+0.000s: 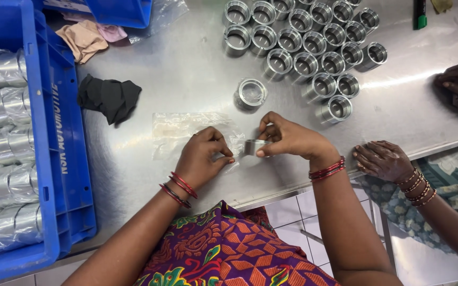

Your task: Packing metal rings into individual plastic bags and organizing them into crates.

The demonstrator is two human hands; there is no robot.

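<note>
The right hand (290, 139) holds a short metal ring (254, 146), its grip clenched on the part with the thumb below and the fingers curled over the top. The ring is a bright, machined steel sleeve, cylindrical and hollow, lying on its side with the axis roughly level; its outer wall shows a smooth, reflective finish. It sits just above the near edge of the worktop (186, 69), between the two hands.

The left hand (203, 156) pinches the edge of a clear plastic bag (186, 132) at 9 o'clock from the ring, its grip closed on the film. The bag lies flat and crumpled on the worktop, its mouth turned toward the ring.

At 12 o'clock from the ring stands one separate ring (251, 92), upright, open end up. At 1 o'clock a group of like rings (314, 37) stands upright in close rows, touching one another.

A black cloth (108, 98) lies at 10 o'clock. A blue crate (59, 132) at 9 o'clock holds bagged rings (3, 159) in rows. Another person's hand (381, 160) rests on the worktop edge at 3 o'clock.
</note>
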